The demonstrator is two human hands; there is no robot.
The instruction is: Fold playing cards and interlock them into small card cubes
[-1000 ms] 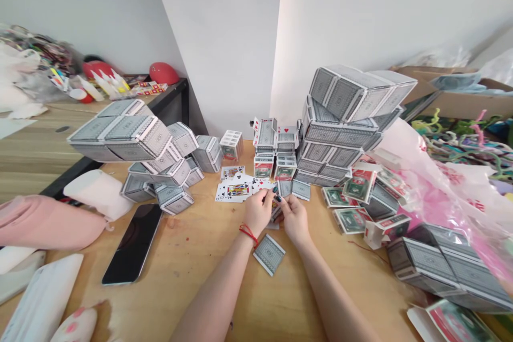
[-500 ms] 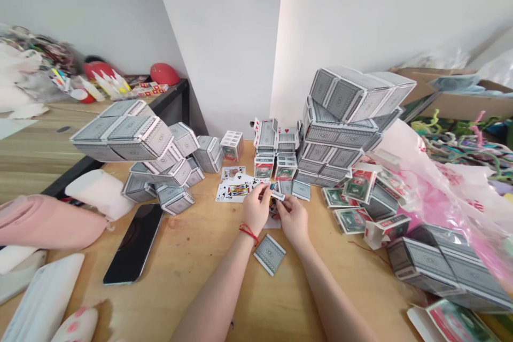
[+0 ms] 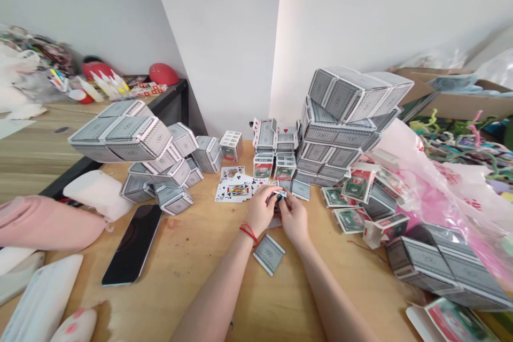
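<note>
My left hand [image 3: 260,206] and my right hand [image 3: 293,215] meet over the middle of the table, both with closed fingers on a playing card [image 3: 279,193]. Most of that card is hidden by the fingers. A red string bracelet [image 3: 249,234] circles my left wrist. Between my forearms lies a folded grey-backed card [image 3: 269,254], flat on the wood. Beyond my left hand several face-up cards [image 3: 238,191] overlap, a queen among them. Just past my right hand rest folded grey cards [image 3: 300,189].
Card-block stacks rise at left [image 3: 124,139] and right [image 3: 340,133]. Smaller card boxes [image 3: 264,139] stand by the wall. A black phone [image 3: 133,245] lies left. Green-and-red card packs [image 3: 352,220], a pink plastic bag [image 3: 428,171] and a long card block [image 3: 444,272] crowd the right.
My left thumb and fingers have bent down over the card, and the card now shows less between my hands. The folded card below has stayed in place.
</note>
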